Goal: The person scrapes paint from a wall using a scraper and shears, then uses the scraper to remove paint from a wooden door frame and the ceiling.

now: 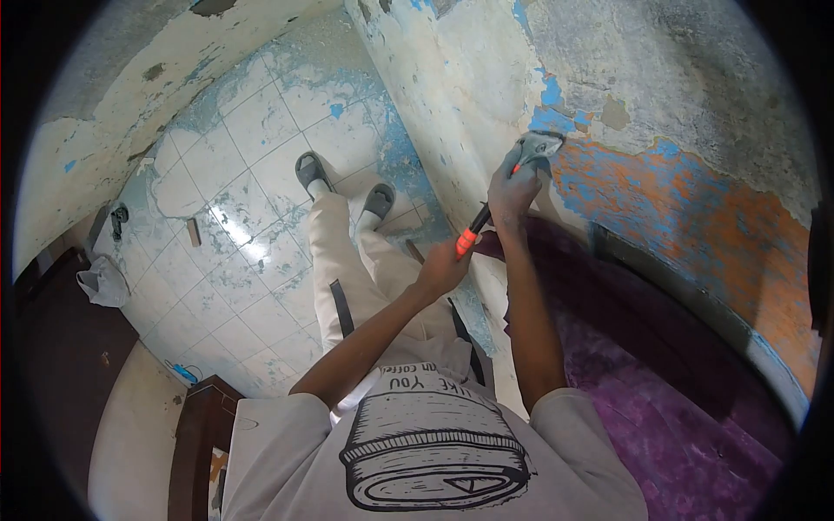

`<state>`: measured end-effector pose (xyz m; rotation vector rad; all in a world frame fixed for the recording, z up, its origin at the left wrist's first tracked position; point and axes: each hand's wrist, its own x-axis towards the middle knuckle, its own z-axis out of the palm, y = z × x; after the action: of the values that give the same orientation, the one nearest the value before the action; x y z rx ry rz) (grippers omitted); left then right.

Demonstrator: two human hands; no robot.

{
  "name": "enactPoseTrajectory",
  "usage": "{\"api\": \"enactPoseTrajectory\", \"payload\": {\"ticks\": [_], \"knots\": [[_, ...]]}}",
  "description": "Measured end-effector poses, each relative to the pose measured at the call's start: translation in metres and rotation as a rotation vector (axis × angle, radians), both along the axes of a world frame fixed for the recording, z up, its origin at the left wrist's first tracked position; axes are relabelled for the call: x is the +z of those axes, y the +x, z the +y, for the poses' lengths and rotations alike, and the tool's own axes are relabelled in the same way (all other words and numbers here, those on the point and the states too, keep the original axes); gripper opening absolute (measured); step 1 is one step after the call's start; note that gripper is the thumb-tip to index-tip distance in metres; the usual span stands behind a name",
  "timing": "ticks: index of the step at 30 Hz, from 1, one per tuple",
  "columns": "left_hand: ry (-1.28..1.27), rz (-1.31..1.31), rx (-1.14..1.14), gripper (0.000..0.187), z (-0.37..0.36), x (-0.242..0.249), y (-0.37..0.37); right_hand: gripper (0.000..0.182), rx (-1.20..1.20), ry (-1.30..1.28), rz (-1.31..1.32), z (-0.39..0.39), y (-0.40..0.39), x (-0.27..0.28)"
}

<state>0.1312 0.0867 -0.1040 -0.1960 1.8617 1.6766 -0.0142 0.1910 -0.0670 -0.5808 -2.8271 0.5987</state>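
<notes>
Scraper point(466, 243): one, long-handled, black and bright orange shaft, dusty grey head point(544, 143); held slantwise above the legs, head at the patchy wall point(682, 204) of blue, orange and grey.
Handling: I judge it stiff and fairly light, with most weight at the head; dust could make the shaft slippery. The flaking blue paint point(551, 91) beside the head looks brittle.
Hold points: orange section for the rear hold, neck just behind the head for the front one; I would keep fingers off the edge.
Left hand point(441, 269): closed around the rear of the shaft at the orange section, no wide spread that I can see.
Right hand point(512, 191): grey with dust, fingers wrapped around the neck close behind the head; I cannot tell whether its fingertips touch the wall.
Head contact: at or very near the wall; I cannot tell how firmly it presses.
Cloth: crumpled purple sheet point(617, 382), below the wall, right of the body.
Floor: pale square tiles point(261, 148), spotted with blue and white residue.
</notes>
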Motion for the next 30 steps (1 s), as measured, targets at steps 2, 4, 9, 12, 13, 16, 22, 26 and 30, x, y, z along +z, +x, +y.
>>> {"api": "enactPoseTrajectory", "payload": {"ticks": [2, 4, 9, 12, 13, 16, 22, 26, 30], "knots": [[-0.006, 0.063, 0.010, 0.032, -0.002, -0.001, 0.005, 0.029, 0.012, -0.029, 0.090, 0.000, 0.006, 0.000], [-0.011, 0.054, 0.024, 0.033, 0.000, 0.003, 0.002, 0.029, 0.030, -0.058, 0.175, -0.003, 0.001, 0.005], [-0.008, 0.024, 0.021, 0.024, -0.007, 0.004, -0.010, 0.033, -0.031, -0.061, 0.113, -0.005, -0.005, -0.002], [-0.015, 0.036, -0.021, 0.023, -0.010, 0.006, -0.007, 0.034, -0.019, -0.068, 0.247, -0.005, 0.004, -0.003], [-0.020, 0.035, -0.020, 0.023, -0.009, 0.006, -0.006, 0.034, -0.017, -0.067, 0.250, -0.005, 0.001, 0.000], [-0.044, 0.050, -0.019, 0.023, -0.010, 0.006, -0.010, 0.035, -0.012, -0.056, 0.139, -0.002, -0.003, 0.000], [-0.150, 0.154, -0.044, 0.027, -0.030, -0.006, -0.006, 0.033, -0.044, -0.202, 0.159, 0.000, 0.012, 0.008], [-0.245, 0.287, -0.150, 0.034, -0.085, 0.023, -0.011, 0.037, 0.029, -0.485, 0.046, -0.003, 0.067, 0.036], [-0.300, 0.360, -0.196, 0.038, -0.135, 0.046, -0.016, 0.036, 0.082, -0.767, 0.225, -0.019, 0.097, 0.055]]}}
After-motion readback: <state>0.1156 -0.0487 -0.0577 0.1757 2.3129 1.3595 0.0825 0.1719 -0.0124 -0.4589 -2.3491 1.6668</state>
